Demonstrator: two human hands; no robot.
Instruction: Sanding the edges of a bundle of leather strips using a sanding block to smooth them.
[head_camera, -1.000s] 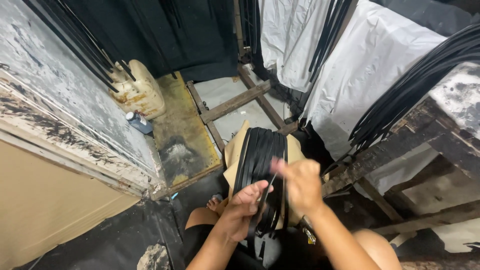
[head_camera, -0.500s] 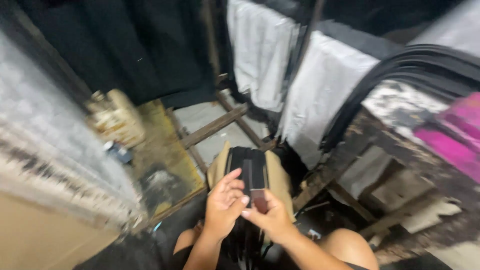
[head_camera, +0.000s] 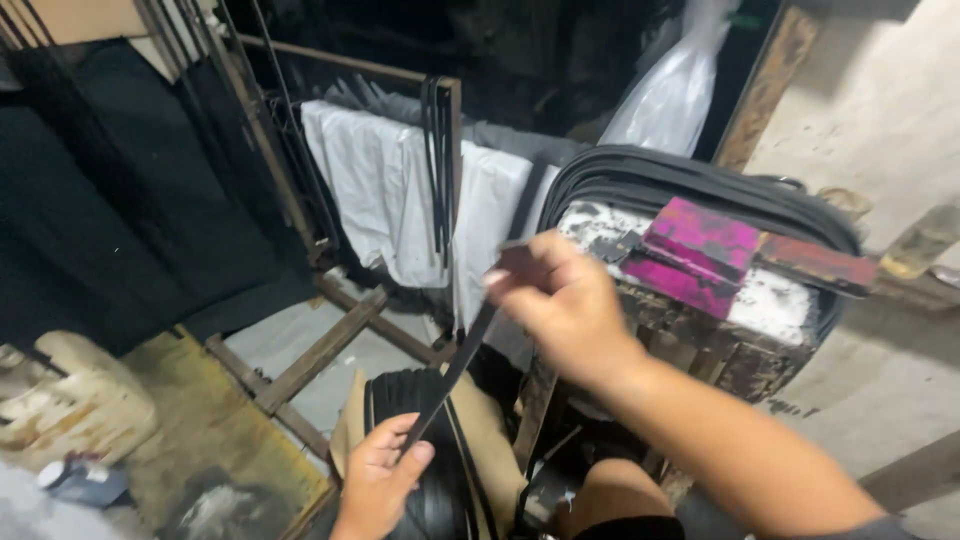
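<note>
Right hand (head_camera: 565, 305) has lifted, pinching one black strip (head_camera: 455, 370) clear of the stack (head_camera: 425, 440); left hand (head_camera: 380, 475) grips its lower end.

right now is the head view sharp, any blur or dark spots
Head view: the right hand is motion-blurred and the strip soft; the left hand is sharper; the top background is dark, while the white sheets and pink block are well lit.
</note>
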